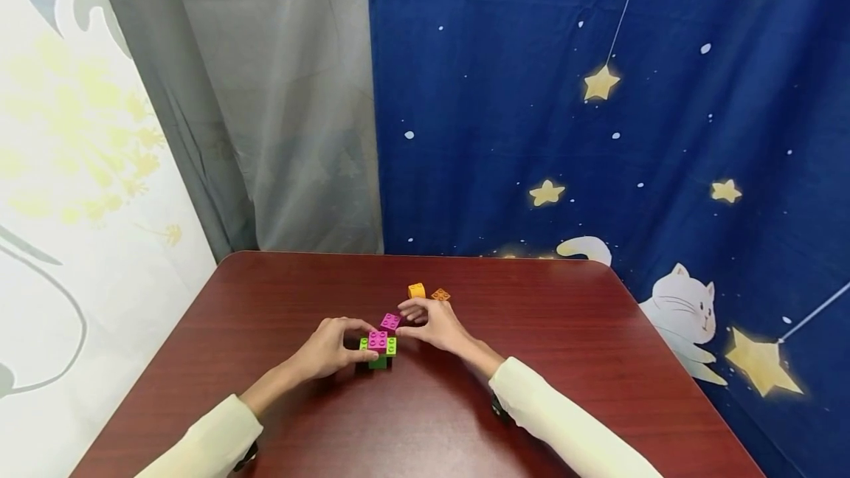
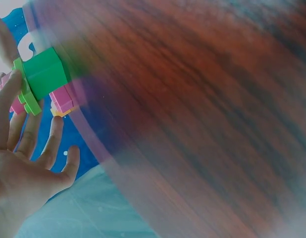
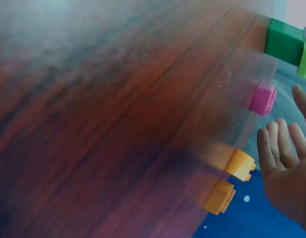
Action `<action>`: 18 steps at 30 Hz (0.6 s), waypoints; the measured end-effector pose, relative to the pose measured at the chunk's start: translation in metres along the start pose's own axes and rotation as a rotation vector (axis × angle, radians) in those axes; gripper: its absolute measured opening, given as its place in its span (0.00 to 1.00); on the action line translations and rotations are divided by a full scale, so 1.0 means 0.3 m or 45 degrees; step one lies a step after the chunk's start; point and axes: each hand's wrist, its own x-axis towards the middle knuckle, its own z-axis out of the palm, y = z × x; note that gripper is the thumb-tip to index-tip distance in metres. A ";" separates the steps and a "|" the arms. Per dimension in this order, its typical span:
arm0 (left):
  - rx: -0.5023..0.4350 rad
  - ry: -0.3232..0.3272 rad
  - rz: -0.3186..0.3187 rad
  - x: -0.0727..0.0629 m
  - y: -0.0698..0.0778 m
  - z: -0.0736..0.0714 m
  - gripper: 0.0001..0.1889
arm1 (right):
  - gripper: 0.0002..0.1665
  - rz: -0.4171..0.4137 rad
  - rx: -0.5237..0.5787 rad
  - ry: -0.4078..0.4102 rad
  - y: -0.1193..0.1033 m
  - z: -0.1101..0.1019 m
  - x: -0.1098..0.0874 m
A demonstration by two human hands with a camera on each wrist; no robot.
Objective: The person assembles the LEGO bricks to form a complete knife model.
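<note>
My left hand (image 1: 330, 349) grips a small stack of toy building blocks between thumb and fingers. A magenta brick (image 1: 378, 340) sits on top, over a lime-green piece (image 2: 25, 87) that spans a darker green block (image 2: 45, 73). Behind the stack, a second magenta brick (image 1: 390, 321) lies on the table. My right hand (image 1: 434, 324) hovers beside that loose brick, its fingers relaxed and holding nothing; in the right wrist view the brick (image 3: 263, 98) stands apart from the fingertips.
Farther back on the table (image 1: 319, 286) are a yellow-orange curved block (image 1: 416, 291) and an orange brick (image 1: 440, 294), close to the right fingers. Beyond the far table edge hang a grey curtain (image 1: 312, 131) and a blue starry curtain (image 1: 478, 131).
</note>
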 end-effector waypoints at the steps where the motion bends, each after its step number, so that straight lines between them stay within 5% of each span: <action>1: -0.001 -0.001 -0.003 -0.001 0.000 0.000 0.18 | 0.28 0.013 -0.012 -0.002 0.006 0.005 0.005; 18: -0.002 0.022 -0.006 -0.002 0.002 0.004 0.18 | 0.27 0.093 -0.248 -0.056 0.018 0.057 0.061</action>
